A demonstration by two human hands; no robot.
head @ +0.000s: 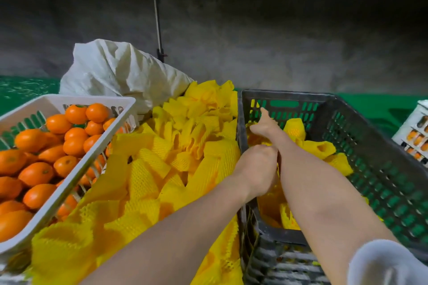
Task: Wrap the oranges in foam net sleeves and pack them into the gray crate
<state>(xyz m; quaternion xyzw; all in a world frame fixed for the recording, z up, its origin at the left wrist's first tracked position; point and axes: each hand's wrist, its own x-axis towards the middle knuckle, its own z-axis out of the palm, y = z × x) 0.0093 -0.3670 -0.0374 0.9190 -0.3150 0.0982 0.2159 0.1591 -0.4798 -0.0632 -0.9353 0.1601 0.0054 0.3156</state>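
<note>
The gray crate (361, 122) stands at the right and holds several oranges in yellow foam net sleeves (320, 148). My right hand (265, 128) reaches deep into its far left corner. Its thumb is raised and its fingers are stretched over the wrapped fruit there. My left hand (257, 164) hangs over the crate's left wall, bent down at the wrist. Its fingers are hidden behind my right forearm, with yellow sleeve just below them. Bare oranges (58, 146) fill the white basket (69, 99) at the left. A heap of loose yellow sleeves (162, 169) lies between basket and crate.
A white sack (115, 69) sits behind the sleeve heap. Another white crate with oranges (416, 132) shows at the right edge. The floor is green (375, 106), with a dark wall behind. A thin pole (157, 18) rises behind the sack.
</note>
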